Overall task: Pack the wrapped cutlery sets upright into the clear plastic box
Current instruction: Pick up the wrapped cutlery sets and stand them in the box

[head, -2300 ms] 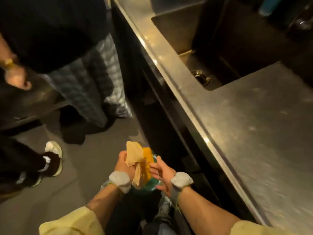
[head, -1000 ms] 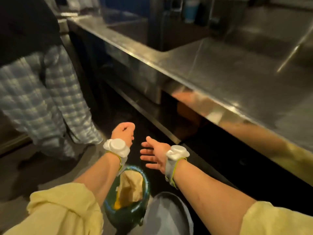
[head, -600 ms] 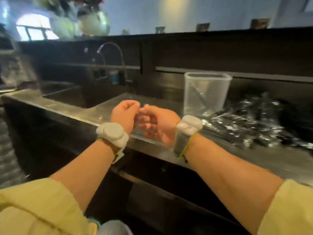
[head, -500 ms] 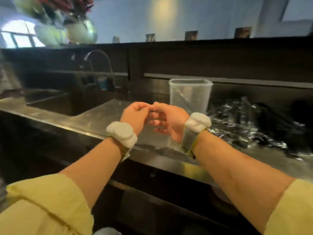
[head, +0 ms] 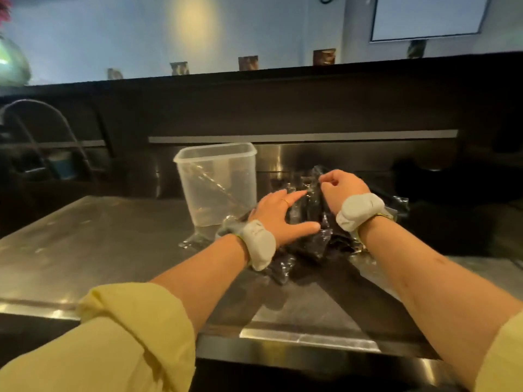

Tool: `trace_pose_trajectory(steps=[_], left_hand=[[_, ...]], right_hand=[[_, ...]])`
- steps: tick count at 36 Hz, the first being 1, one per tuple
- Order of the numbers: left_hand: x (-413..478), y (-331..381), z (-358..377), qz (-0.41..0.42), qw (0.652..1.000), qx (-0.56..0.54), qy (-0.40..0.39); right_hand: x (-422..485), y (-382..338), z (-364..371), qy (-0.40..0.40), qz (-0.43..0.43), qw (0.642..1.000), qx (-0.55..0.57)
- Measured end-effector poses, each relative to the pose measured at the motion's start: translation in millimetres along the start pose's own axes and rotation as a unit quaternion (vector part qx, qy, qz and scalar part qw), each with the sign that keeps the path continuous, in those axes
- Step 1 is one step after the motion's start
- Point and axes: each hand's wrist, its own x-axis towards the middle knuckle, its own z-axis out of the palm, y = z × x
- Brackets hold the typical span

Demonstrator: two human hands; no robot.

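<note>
1. Left hand [head: 278, 215]: fingers spread and straight, resting flat on the pile of clear-wrapped black cutlery sets [head: 311, 241] on the steel bench [head: 113, 236].
2. Right hand [head: 343, 190]: fingers curled, pinching wrap at the pile's top.
3. Clear rectangular plastic box [head: 218, 176]: upright, just left of the pile.

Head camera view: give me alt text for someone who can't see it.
Two hands work a pile of wrapped cutlery sets on a steel counter: the left hand rests spread on it, the right hand pinches one wrapper. A clear plastic box stands beside it.
</note>
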Motion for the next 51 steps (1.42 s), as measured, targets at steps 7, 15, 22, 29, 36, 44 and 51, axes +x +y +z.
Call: trace_pose_trajectory(steps=[7,15,22,29,36,44,51], left_hand=[[47,19,31,-0.123,0.985,0.082,-0.087],[46,-28,11,-0.099,0.992,-0.018,-0.071],[40,-82,-36,-0.092,0.988,-0.063,-0.108],[41,-113,-55,-0.113,0.985,-0.033,-0.128],[32,-125,-55,-0.126,0.983,-0.050,-0.122],[42,-93,-40,-0.093,0.991,-0.054,-0.082],[57,-81,-25,-0.086,0.982,0.119,-0.118]], right_hand=[[15,45,15,-0.098,0.082,0.992,0.023],[1,16,22,-0.179,-0.026,0.983,-0.012],[-5,-18,43,-0.199,-0.066,0.971,-0.113],[9,-48,54,-0.185,-0.014,0.981,-0.056],[16,-44,50,-0.120,0.028,0.980,-0.159],[11,-14,56,-0.181,0.082,0.955,-0.220],[2,-16,44,-0.261,-0.011,0.961,-0.096]])
